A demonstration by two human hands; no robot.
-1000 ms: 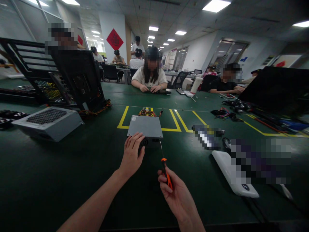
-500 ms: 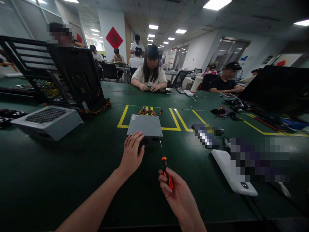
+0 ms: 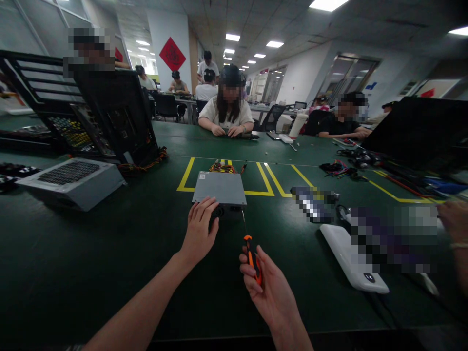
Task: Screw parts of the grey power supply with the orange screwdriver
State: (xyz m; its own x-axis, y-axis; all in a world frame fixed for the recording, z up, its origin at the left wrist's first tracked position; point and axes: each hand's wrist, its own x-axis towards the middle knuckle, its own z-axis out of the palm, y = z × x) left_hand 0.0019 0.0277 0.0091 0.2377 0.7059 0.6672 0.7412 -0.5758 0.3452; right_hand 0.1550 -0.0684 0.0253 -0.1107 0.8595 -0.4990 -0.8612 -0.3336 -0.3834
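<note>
The left hand [image 3: 200, 222] lies on the near left edge of the grey box [image 3: 221, 186] in the middle of the table [image 3: 109, 258], fingers stretched over the top, just as before. Next, the right hand [image 3: 272, 282], palm up, grips a screwdriver [image 3: 250, 253] that has turned a little, tip by the box's near right corner, so that job seems to be going on. Farthest right, another person's hand [image 3: 453, 219], blurry, has come in.
</note>
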